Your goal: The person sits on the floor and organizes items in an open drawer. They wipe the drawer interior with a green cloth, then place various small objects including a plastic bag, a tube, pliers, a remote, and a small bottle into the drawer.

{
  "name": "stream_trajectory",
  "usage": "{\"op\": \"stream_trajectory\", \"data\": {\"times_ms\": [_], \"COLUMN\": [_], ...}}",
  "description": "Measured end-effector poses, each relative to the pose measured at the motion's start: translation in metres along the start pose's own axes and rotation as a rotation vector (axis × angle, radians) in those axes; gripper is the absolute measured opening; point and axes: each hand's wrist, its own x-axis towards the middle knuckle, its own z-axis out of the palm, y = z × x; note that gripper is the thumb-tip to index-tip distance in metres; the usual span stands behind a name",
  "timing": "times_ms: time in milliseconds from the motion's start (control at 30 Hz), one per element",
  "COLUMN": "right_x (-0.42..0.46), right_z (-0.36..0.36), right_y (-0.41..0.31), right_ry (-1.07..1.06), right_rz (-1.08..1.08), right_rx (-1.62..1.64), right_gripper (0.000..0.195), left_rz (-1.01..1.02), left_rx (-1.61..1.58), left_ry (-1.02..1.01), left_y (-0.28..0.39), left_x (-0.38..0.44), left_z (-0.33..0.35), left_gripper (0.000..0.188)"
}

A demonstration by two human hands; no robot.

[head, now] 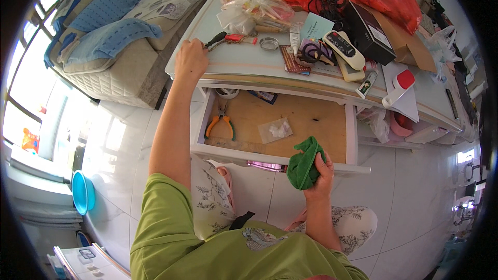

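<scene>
A crumpled green cloth (305,165) is gripped in my right hand (321,175), above the front edge of the pulled-out drawer (311,124). My left hand (190,60) is at the left end of the table top, its fingertips curled down and partly hidden. Right by those fingers lie a black-handled tool (216,39) and a chain (233,39), beside a red tube-like item (249,40). Whether the fingers hold the chain's end is not clear. Inside the drawer are orange-handled pliers (220,120), a clear bag with white pieces (275,130) and a blue packet (264,96).
On the table (233,60) stand a round glass dish (269,43), plastic bags (253,11), a remote control (344,49), a black box (369,33) and a red-and-white brush-like item (398,87). A sofa (116,74) is at left, and a blue basin (83,192) is on the floor.
</scene>
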Motion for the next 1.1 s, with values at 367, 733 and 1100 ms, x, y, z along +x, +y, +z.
{"op": "stream_trajectory", "data": {"times_ms": [367, 733, 1100], "right_x": [-0.001, -0.001, 0.000], "right_z": [-0.001, -0.003, -0.004], "right_y": [0.000, 0.000, 0.002], "right_ry": [-0.007, -0.028, 0.000], "right_rz": [0.003, -0.004, 0.006], "right_rx": [-0.014, 0.007, -0.017], "right_gripper": [0.023, 0.023, 0.023], "left_rz": [-0.037, 0.005, 0.037], "left_rx": [0.091, 0.085, -0.125], "left_ry": [0.025, 0.262, 0.109], "left_y": [-0.007, -0.013, 0.000], "left_x": [-0.003, -0.014, -0.005], "left_z": [-0.004, -0.007, 0.005], "left_gripper": [0.025, 0.016, 0.025]}}
